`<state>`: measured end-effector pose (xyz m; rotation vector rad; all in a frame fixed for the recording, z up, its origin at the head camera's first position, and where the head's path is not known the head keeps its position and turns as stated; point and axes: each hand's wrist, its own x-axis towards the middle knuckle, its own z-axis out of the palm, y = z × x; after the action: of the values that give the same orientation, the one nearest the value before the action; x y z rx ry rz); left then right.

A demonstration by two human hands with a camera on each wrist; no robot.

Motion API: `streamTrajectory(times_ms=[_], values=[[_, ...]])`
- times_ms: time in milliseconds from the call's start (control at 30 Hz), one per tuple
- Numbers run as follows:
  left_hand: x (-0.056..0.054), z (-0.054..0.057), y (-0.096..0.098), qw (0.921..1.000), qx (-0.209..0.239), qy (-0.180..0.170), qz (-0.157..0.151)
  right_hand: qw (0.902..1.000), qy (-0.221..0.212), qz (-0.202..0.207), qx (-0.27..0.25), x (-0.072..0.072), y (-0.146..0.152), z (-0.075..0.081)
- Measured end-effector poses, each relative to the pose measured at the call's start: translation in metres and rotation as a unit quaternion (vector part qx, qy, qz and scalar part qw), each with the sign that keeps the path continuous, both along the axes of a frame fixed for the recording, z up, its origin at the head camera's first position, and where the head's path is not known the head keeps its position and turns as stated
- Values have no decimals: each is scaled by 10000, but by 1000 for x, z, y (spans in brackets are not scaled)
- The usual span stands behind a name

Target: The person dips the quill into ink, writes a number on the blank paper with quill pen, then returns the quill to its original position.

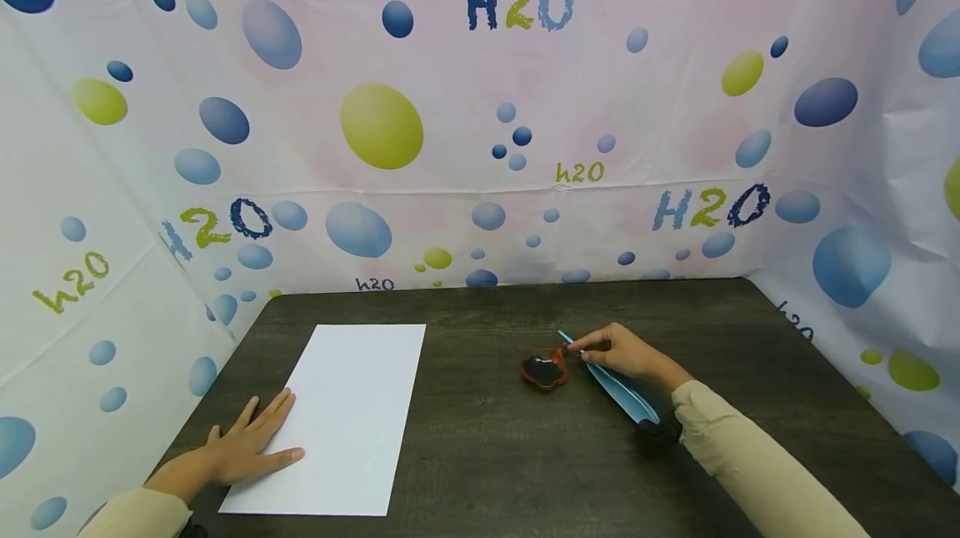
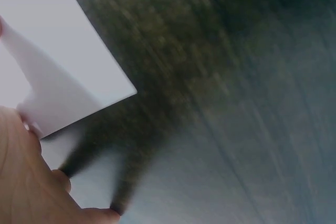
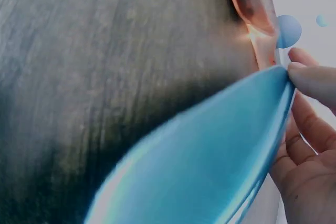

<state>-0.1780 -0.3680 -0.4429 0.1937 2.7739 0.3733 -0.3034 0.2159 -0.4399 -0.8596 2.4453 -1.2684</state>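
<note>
A white sheet of paper (image 1: 352, 404) lies on the dark table to the left. My left hand (image 1: 251, 442) rests flat over its left edge with fingers spread; the left wrist view shows part of the palm beside a paper corner (image 2: 105, 85). Between thumb and fingertips, my right hand (image 1: 626, 352) pinches a light blue feather-shaped quill (image 1: 622, 396) near its thin stem. The broad blue blade (image 3: 199, 145) slants back towards the wrist. Just left of the right fingertips sits a small reddish see-through dish (image 1: 545, 369) with a dark middle; the stem tip points past its far side.
The dark wood-grain table (image 1: 480, 455) extends between the paper and the dish. Behind it and at both sides hangs a white curtain (image 1: 450, 62) printed with blue and green dots and H2O lettering.
</note>
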Motion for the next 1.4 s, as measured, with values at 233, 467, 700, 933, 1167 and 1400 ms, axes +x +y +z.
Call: streamTrajectory(times_ms=[233, 467, 700, 933, 1167, 1400], values=[[1, 0, 1, 10000, -15, -49, 49, 9977, -209, -296, -573, 1, 2, 1], [0, -1, 0, 9999, -3, -95, 67, 9757, -1006, -588, -1855, 3, 2, 0], [1, 2, 3, 9999, -99, -19, 38, 9521, -1405, -564, -2655, 5, -1, 4], [0, -1, 1, 10000, -26, -29, 52, 9429, -1596, -612, -2859, 6, -1, 1], [1, -7, -4, 9999, 164, -18, 16, 9404, -1779, -830, -2777, 11, -4, 6], [-2, -16, -11, 9997, 229, 62, 35, 9547, -1817, -960, -2153, 12, -6, 8]])
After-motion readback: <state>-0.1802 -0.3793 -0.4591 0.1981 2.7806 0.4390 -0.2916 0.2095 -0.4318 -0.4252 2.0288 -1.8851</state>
